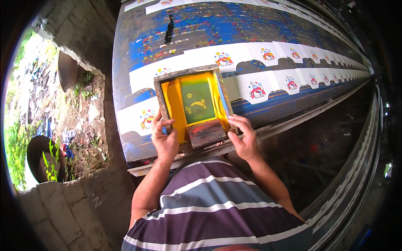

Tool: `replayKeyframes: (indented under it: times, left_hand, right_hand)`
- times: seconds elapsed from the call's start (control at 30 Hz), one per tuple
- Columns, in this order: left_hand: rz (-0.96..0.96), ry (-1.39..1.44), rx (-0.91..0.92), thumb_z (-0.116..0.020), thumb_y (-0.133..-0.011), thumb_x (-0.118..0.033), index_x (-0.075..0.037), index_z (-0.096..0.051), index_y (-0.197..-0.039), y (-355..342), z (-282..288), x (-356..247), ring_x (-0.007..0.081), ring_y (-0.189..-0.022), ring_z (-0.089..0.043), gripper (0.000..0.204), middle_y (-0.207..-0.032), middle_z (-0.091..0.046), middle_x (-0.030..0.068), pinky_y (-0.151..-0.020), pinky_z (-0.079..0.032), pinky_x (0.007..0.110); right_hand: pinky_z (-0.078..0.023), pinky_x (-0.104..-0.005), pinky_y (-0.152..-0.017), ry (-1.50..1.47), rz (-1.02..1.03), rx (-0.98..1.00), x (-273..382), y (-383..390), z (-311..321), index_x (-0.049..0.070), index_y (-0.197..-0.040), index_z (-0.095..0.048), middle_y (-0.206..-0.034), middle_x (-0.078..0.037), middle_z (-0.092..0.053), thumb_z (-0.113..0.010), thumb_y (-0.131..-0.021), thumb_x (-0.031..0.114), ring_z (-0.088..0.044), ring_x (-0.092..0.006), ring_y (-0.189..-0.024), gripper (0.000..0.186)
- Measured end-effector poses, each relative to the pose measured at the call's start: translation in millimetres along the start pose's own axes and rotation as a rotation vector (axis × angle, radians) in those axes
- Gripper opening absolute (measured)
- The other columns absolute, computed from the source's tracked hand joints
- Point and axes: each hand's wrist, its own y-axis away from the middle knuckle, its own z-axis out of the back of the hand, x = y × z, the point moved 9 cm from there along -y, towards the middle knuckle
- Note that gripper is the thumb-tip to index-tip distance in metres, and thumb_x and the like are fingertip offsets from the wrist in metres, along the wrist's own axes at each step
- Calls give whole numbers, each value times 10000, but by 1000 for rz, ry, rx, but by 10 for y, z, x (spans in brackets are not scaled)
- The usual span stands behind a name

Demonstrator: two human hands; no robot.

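Note:
A wooden printing screen frame (186, 73) with yellow ink and a green mesh panel rests on the long blue print table (125, 67). My left hand (164, 139) grips the frame's near left side, thumb over the wood. My right hand (243, 139) holds the near right corner. A dark squeegee block (207, 133) lies at the frame's near end between my hands. White fabric pieces (255, 90) with colourful printed motifs lie in rows along the table, under and beside the frame.
A metal rail (301, 119) runs along the table's near edge. A broken wall opening (63, 108) at left shows plants and debris outside. A dark clip-like object (168, 30) lies on the table's far part. Another long table edge (356, 175) curves at right.

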Motion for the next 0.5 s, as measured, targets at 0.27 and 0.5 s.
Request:
replayKeyframes:
  times: [0.27,0.5]
  left_hand:
    - [164,160,-13,-662,-820,203,-77,-748,-1082,67,-400,120,330,-1614,-532,393,-1729,-536,218,-1319,-410,463]
    - [243,207,-2,-671,-812,195,-57,-745,-1071,95,-446,217,318,-1600,-547,370,-1742,-531,209,-1310,-428,444]
  right_hand:
    - [-511,-491,-1238,22,44,20,-202,-36,362,-6,-1376,-756,-1461,-179,-734,-772,-1031,78,-659,-385,-1435,355]
    - [-550,-505,-1179,148,129,3,57,-97,365,18,-1327,-771,-1394,-163,-738,-804,-990,52,-678,-401,-1373,340]
